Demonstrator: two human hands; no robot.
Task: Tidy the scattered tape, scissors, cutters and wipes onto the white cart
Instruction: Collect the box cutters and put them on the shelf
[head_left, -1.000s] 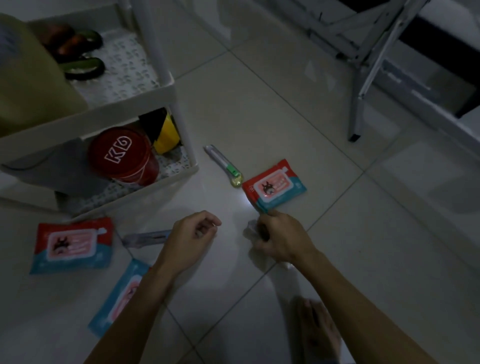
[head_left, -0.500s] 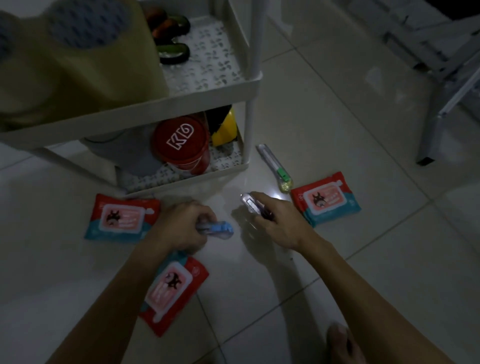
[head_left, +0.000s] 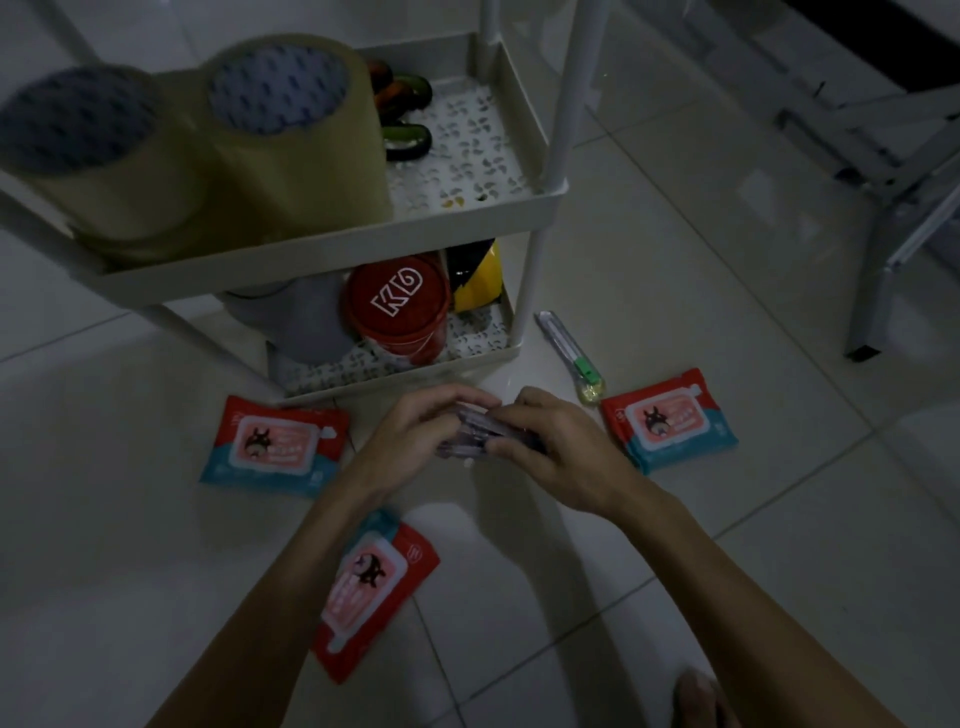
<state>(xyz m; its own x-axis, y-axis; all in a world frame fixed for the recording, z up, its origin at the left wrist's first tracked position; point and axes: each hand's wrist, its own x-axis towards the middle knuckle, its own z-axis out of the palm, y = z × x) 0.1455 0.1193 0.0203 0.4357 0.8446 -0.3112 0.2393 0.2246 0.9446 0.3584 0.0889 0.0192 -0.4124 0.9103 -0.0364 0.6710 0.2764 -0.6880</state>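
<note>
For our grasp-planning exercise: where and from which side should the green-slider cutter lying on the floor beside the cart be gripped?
Pinch the green-slider cutter across its narrow body, near the middle, coming from above. It lies flat on the tile, long and slim. Its upper end sits close to the cart leg, so staying nearer the slider end probably leaves the fingers more room.

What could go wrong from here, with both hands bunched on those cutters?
1. The left hand and right hand jointly pinch a bundle of cutters; whether any blade is out is too dim to tell, so a slip could nick a finger.
2. The green-slider cutter lies by the white cart leg and may get overlooked or kicked.
3. The wipes pack lies partly under the left forearm, near a bare foot; stepping on it is plausible.
</note>
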